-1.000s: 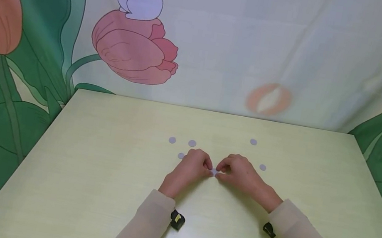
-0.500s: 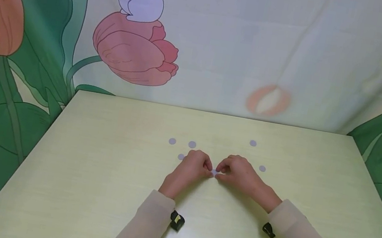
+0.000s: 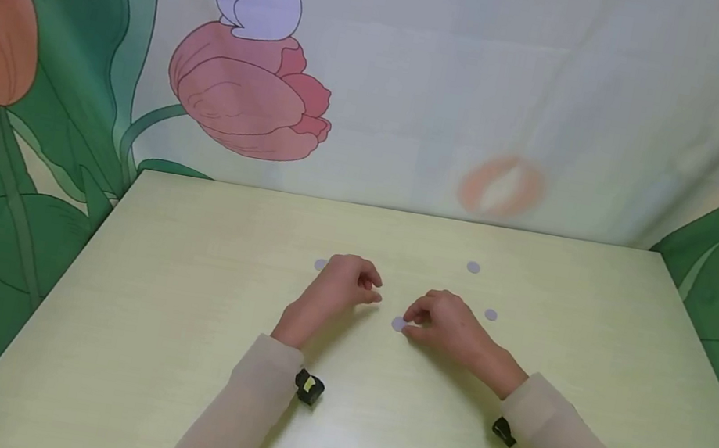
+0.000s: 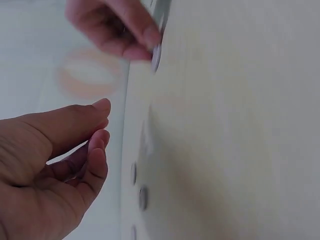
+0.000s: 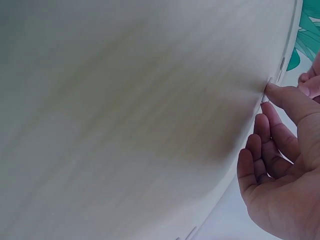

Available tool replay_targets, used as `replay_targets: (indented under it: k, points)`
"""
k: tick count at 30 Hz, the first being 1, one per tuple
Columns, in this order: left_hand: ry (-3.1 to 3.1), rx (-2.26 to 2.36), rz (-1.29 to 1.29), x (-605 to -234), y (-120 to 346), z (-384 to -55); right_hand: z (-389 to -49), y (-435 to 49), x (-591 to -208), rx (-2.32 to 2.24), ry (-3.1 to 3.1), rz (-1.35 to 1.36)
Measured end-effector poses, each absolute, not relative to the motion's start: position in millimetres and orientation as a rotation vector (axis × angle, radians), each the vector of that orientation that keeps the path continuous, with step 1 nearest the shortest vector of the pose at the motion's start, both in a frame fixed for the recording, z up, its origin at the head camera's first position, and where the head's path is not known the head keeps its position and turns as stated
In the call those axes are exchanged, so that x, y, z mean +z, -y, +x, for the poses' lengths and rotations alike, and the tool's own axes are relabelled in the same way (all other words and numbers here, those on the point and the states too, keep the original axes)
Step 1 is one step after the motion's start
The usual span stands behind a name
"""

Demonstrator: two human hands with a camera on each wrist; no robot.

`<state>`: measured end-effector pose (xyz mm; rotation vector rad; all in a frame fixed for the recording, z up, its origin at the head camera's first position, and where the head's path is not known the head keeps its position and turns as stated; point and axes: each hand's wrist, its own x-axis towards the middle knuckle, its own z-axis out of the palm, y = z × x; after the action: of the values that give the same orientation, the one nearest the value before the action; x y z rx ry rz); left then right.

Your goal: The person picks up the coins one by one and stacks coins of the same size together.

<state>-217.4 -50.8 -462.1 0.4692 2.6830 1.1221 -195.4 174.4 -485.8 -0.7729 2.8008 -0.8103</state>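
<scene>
A small pale lilac disc [image 3: 398, 324] lies near the middle of the table, its right edge pinched between the thumb and index finger of my right hand [image 3: 450, 325]. In the left wrist view that same disc [image 4: 156, 58] appears almost edge-on at the right fingertips. Left of it, my left hand [image 3: 335, 291] hovers over the table holding nothing, its fingers loosely bent and the thumb apart from the disc. Another disc [image 3: 320, 264] peeks out behind the left hand. The left wrist view shows further discs [image 4: 143, 198] on the tabletop below that hand.
Two more discs lie beyond the right hand, one farther back [image 3: 474, 267] and one closer [image 3: 490, 315]. The pale table [image 3: 162, 381] ends at a printed curtain [image 3: 408, 105]. A small black camera [image 3: 308, 387] sits at the left cuff.
My left hand has let go of the disc and moved left and slightly away from me, now covering two discs seen before. The right hand keeps its place at the middle disc.
</scene>
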Motion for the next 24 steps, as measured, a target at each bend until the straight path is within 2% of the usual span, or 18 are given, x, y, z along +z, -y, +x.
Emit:
replay_targets:
  k: [11, 17, 24]
  points:
    - [-2.642, 1.067, 0.511, -469, 104, -272, -195, -175, -486, -0.815, -2.791, -0.717]
    - [-2.557, 1.046, 0.687, -487, 118, -296, -194, -175, -485, -0.799, -2.791, -0.723]
    - [-2.521, 0.96, 0.882, -494, 114, -312, -194, -176, -484, -0.814, -2.787, -0.729]
